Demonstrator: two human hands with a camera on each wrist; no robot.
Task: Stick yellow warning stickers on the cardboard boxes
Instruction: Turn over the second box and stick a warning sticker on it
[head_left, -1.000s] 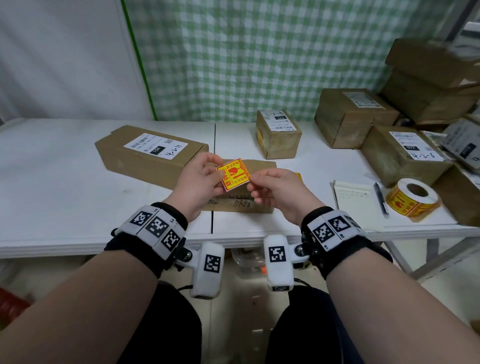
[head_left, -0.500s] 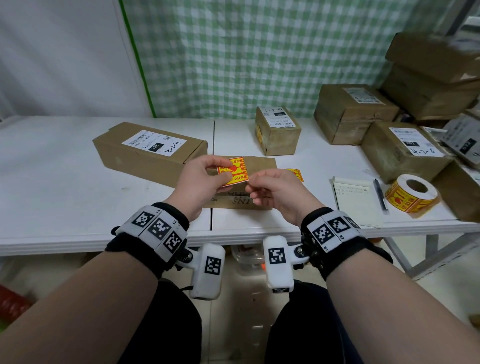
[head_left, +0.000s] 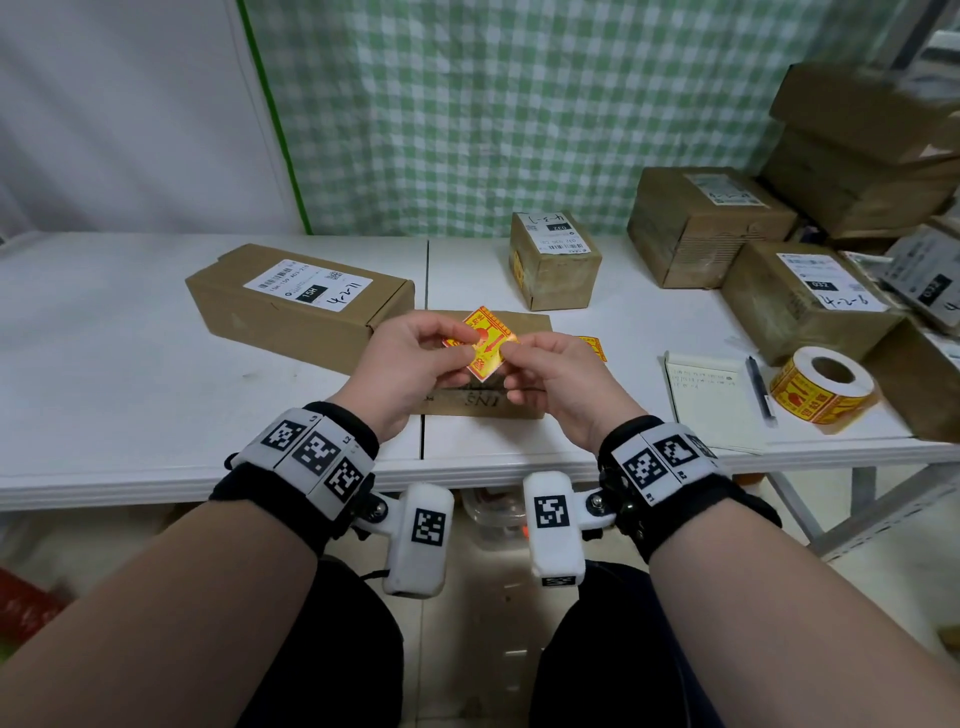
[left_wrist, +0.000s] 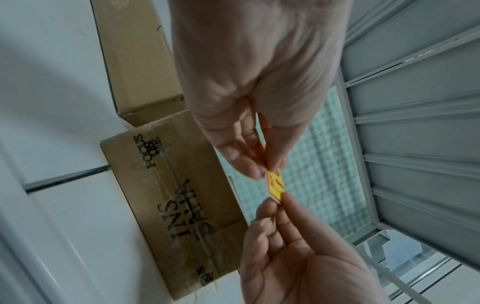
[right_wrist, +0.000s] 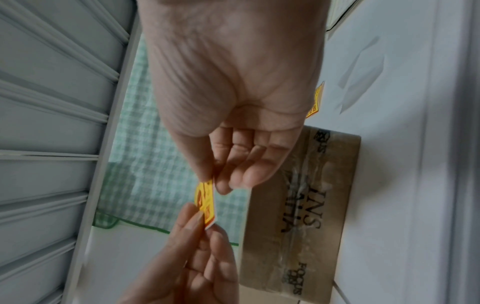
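A yellow and red warning sticker (head_left: 482, 343) (left_wrist: 276, 186) (right_wrist: 206, 202) hangs in the air between both hands. My left hand (head_left: 415, 358) pinches its left edge between thumb and fingers. My right hand (head_left: 545, 371) pinches its right corner. Right below them lies a flat cardboard box (head_left: 524, 325) (left_wrist: 179, 197) (right_wrist: 306, 207) printed with black letters and taped over. A long cardboard box (head_left: 291, 306) with a white label lies to its left, a small upright box (head_left: 556, 265) behind it.
A roll of the same stickers (head_left: 821, 387) sits at the right on the white table (head_left: 104, 353), beside a notepad (head_left: 711, 400) and a pen (head_left: 759, 387). A loose sticker (head_left: 592, 345) lies by the flat box. Several labelled boxes (head_left: 701, 223) are stacked at the right.
The sticker has turned between the hands and now hangs tilted like a diamond. Both hands have stayed over the flat box, still pinching it.
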